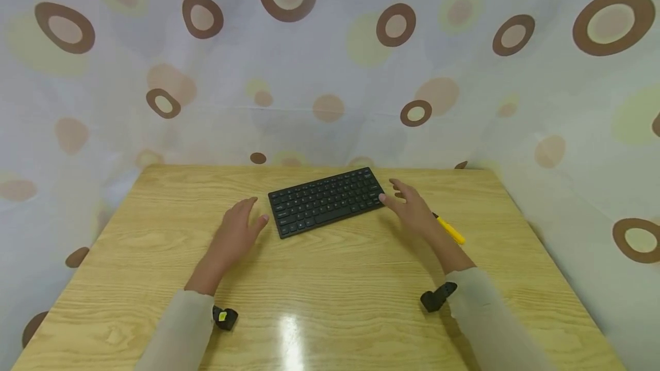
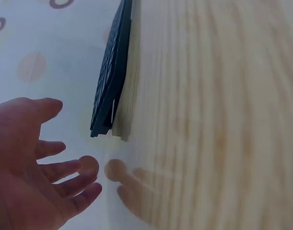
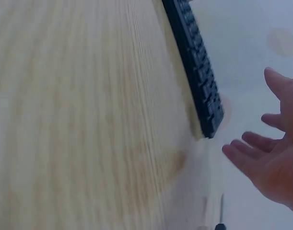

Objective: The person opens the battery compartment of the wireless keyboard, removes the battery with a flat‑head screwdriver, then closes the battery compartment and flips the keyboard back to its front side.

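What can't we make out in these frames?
Lettering on the keyboard: head view, too small to read.
Keyboard's full length: both wrist views, cut off by the top edge.
Dark tip of the yellow tool: head view, too small to identify.
Rest of the left hand: left wrist view, cut off by the left edge.

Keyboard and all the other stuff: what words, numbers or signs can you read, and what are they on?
None that I can read.
Keyboard: pale marks on the keys, too small and blurred.
Yellow tool: no writing I can make out.
Spotted cloth: circles and spots, no words.
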Tool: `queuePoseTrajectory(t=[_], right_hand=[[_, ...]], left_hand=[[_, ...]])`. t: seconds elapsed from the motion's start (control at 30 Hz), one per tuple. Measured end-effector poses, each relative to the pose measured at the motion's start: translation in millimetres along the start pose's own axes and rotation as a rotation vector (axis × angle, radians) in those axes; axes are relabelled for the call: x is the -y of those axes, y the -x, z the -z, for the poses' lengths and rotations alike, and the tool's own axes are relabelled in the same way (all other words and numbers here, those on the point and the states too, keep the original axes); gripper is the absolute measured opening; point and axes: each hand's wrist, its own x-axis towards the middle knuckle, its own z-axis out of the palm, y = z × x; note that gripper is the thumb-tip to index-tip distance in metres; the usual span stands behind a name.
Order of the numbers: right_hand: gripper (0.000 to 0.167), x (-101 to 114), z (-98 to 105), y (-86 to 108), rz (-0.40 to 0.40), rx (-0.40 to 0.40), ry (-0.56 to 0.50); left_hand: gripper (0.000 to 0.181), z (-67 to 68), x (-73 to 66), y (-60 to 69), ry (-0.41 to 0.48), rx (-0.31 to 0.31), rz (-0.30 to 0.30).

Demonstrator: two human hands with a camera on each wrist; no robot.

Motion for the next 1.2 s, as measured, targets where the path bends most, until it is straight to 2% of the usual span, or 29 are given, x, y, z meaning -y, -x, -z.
queuePoseTrajectory(t=[0.1,0.2,0.4,0.57,0.73,0.97,1.2], right_hand=[[0.076,-9.5,0.5,-17.4,-0.007,0.017,-0.056],[0.072,-17.9,0.1,-30.4,-0.016,0.028,-0.053],[0.061,-26.7,-2.1,-48.8,-0.027,0.041,-0.054],[0.052,-22.4,-5.5,-57.5,-0.018,0.026,0.0],[0.047,-17.9,-8.5,-60.0,-0.03,0.001,0.023],[0.043,-18.9,-9.5,-61.1,-0.052,-0.018,0.02],[0.041,-19.8,-9.8,-64.5,-0.078,-0.01,-0.012]], left_hand=[[0.064,-1.9,-0.4,-7.9,0.162,0.026,0.063],[0.062,-7.2,-1.1,-13.7,0.264,0.042,0.108],[0.056,-17.8,-2.9,-22.6,0.389,0.001,0.143],[0.052,-23.9,-4.7,-29.8,0.428,-0.002,0.146],[0.048,-26.7,-6.7,-34.0,0.409,-0.013,0.173],[0.04,-26.9,-7.7,-35.3,0.422,-0.021,0.197],[0.038,-28.6,-6.4,-36.0,0.405,-0.031,0.188]])
